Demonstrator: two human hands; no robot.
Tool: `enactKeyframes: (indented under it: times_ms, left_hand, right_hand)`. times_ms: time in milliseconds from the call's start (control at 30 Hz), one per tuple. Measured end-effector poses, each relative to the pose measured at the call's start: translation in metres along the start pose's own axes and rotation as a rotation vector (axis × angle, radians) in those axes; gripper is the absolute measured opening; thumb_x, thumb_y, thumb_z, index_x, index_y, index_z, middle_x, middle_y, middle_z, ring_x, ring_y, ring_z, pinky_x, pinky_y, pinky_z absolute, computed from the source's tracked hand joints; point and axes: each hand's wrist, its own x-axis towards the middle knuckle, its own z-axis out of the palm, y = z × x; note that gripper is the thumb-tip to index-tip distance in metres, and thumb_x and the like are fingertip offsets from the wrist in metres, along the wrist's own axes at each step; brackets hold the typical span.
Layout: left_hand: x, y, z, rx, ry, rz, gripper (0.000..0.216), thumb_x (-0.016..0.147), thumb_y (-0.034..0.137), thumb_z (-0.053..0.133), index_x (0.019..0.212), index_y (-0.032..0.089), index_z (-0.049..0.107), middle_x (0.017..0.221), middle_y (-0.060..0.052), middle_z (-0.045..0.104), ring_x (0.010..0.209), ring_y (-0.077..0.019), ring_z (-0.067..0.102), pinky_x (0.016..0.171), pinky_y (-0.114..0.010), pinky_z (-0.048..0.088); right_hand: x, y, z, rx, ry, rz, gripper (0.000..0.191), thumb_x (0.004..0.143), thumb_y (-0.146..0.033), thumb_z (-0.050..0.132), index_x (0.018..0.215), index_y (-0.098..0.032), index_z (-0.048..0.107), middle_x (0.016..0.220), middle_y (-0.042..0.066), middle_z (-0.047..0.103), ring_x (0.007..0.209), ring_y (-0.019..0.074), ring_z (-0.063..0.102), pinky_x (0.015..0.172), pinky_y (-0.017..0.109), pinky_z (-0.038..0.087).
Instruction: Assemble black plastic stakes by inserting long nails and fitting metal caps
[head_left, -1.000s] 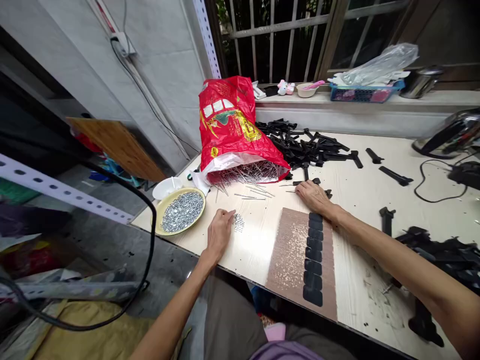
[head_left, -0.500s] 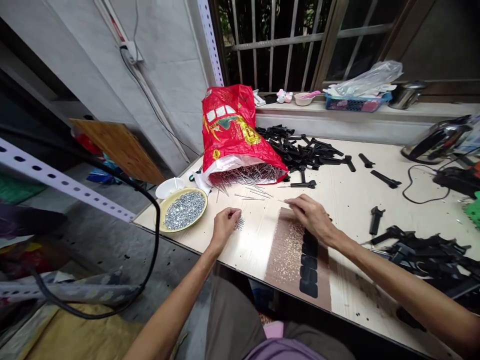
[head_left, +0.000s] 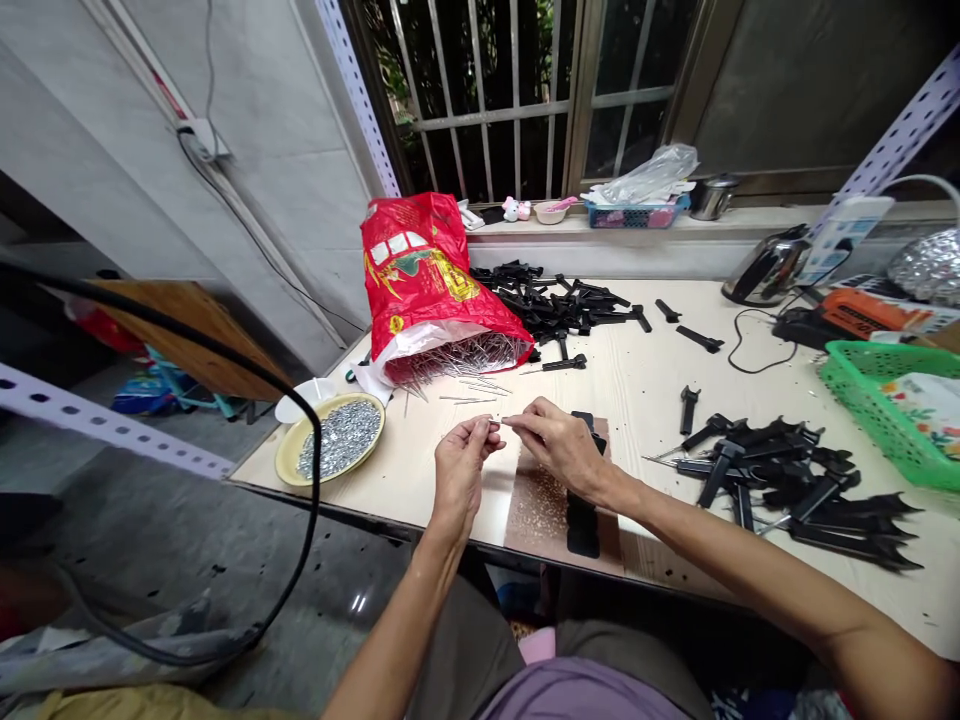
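Note:
My left hand (head_left: 459, 470) is closed in a pinch above the light tabletop, a tiny metal piece (head_left: 493, 420) showing at its fingertips. From the right, my right hand (head_left: 561, 450) meets it, thumb and fingers pinched on a thin metal pin, mostly hidden by the fingers. Under my right hand lies a brown mat (head_left: 531, 515) with pale specks and a row of black rounded pads (head_left: 583, 530). Behind the hands, loose thin metal pins (head_left: 469, 400) lie before a red bag (head_left: 412, 265) whose open mouth is full of pins.
A yellow bowl (head_left: 283, 468) of small metal pieces stands left, beside a white dish (head_left: 300, 397). Black plastic parts form one heap (head_left: 559, 305) behind and another (head_left: 795, 490) at right. A green basket (head_left: 862, 420) and kettle (head_left: 769, 265) stand farther right. A black cable (head_left: 311, 500) loops at left.
My hands have come together: the right moved left with the pin, and the left rose from the small metal bits on the table. The camera view has turned right.

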Motion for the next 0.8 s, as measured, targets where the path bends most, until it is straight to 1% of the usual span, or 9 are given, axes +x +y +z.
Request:
enactKeyframes:
  times_ms: [133,300,433,600,700,800]
  left_hand:
    - [-0.002,0.000,0.004,-0.043,-0.032,-0.026,0.027,0.065,0.027,0.077,0.082,0.009,0.066,0.071,-0.001,0.065,0.061,-0.0076,0.059,0.064,-0.023,0.051]
    - [-0.004,0.002,0.007,-0.011,-0.041,-0.055,0.030,0.061,0.025,0.080,0.083,0.009,0.067,0.071,-0.002,0.067,0.061,-0.0080,0.060,0.063,-0.023,0.052]
    - [-0.004,0.000,0.009,-0.007,-0.063,-0.076,0.032,0.062,0.027,0.079,0.085,0.008,0.068,0.071,-0.003,0.067,0.061,-0.0076,0.060,0.064,-0.023,0.052]
    - [-0.002,-0.005,0.009,-0.003,-0.069,-0.102,0.030,0.059,0.026,0.082,0.078,0.009,0.067,0.068,-0.001,0.065,0.060,-0.0074,0.059,0.064,-0.023,0.052]
    - [-0.001,-0.009,0.010,0.002,-0.069,-0.138,0.034,0.056,0.026,0.083,0.082,0.009,0.068,0.070,-0.001,0.065,0.060,-0.0072,0.059,0.063,-0.022,0.052]
    - [-0.002,-0.013,0.013,0.031,-0.081,-0.149,0.036,0.058,0.027,0.082,0.087,0.008,0.069,0.069,-0.002,0.065,0.059,-0.0069,0.058,0.063,-0.022,0.052]
  right_hand:
    - [-0.004,-0.002,-0.010,-0.081,-0.011,0.004,0.025,0.092,-0.022,0.046,0.109,-0.025,0.064,0.092,0.004,0.056,0.078,0.0122,0.056,0.065,0.022,0.043]
    - [-0.009,-0.005,-0.014,-0.140,-0.027,0.039,0.026,0.093,-0.023,0.044,0.110,-0.025,0.063,0.094,0.004,0.058,0.081,0.0127,0.057,0.068,0.022,0.043]
    - [-0.013,-0.009,-0.017,-0.194,-0.020,0.084,0.025,0.094,-0.024,0.043,0.109,-0.024,0.063,0.094,0.004,0.059,0.081,0.0129,0.059,0.066,0.022,0.042]
    - [-0.019,-0.011,-0.018,-0.238,-0.025,0.096,0.022,0.094,-0.024,0.043,0.104,-0.021,0.063,0.094,0.004,0.061,0.083,0.0138,0.059,0.066,0.022,0.041]
    - [-0.023,-0.008,-0.016,-0.260,-0.007,0.099,0.021,0.093,-0.023,0.044,0.103,-0.021,0.063,0.094,0.004,0.061,0.084,0.0144,0.059,0.064,0.022,0.040]
    - [-0.027,-0.003,-0.013,-0.265,0.017,0.121,0.017,0.092,-0.022,0.047,0.100,-0.020,0.062,0.093,0.004,0.062,0.084,0.0144,0.059,0.062,0.022,0.039]
